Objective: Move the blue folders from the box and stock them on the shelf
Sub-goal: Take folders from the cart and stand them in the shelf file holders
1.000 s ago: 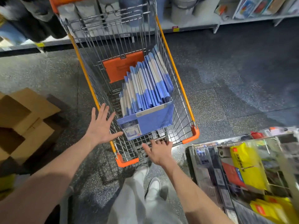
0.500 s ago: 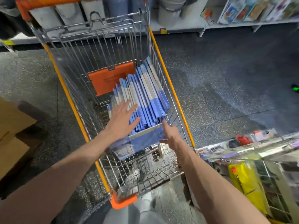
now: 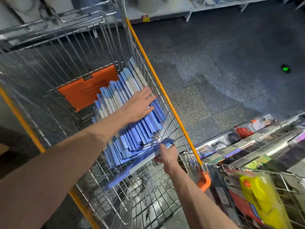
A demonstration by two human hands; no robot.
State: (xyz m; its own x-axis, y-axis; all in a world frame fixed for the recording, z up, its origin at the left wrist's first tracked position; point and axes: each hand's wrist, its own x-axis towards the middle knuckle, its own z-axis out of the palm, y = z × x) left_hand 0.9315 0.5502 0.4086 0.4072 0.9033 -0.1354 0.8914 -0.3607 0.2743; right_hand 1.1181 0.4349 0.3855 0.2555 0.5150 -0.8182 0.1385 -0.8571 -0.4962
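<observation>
Blue folders point(image 3: 132, 116) stand on edge in one packed row inside their box point(image 3: 132, 169), which sits in the near right part of the wire trolley point(image 3: 66, 63). Since half a second ago the left hand point(image 3: 138, 106) has slid from the near left of the row to its far right. It now lies flat on the top edges, fingers point(image 3: 146, 95) straight and close together. The right hand point(image 3: 166, 156) is at the same near right corner of the box as before. Its fingers curl over the top edge of the front panel and pinch it, and that panel now tips out towards the person, smeared by motion. The view has also moved in closer, and the brown cardboard on the left has dropped out of frame.

Counting: one trolley, one box, two hands, one orange flap point(image 3: 87, 90) on the trolley's far wall. The folders number well over a dozen, but they are too blurred for an exact count.

The trolley's right wall, with its orange rail point(image 3: 156, 80), runs just beside the row, and the left fingertips nearly reach it. To the right stands a wire basket point(image 3: 247, 171) of packaged goods, a yellow packet point(image 3: 260, 200) among them, close against the trolley's orange corner bumper point(image 3: 205, 180). Beyond the dark speckled floor point(image 3: 214, 63) runs a far shelf point(image 3: 214, 5), and a small green glow point(image 3: 285, 69) sits on the floor.
</observation>
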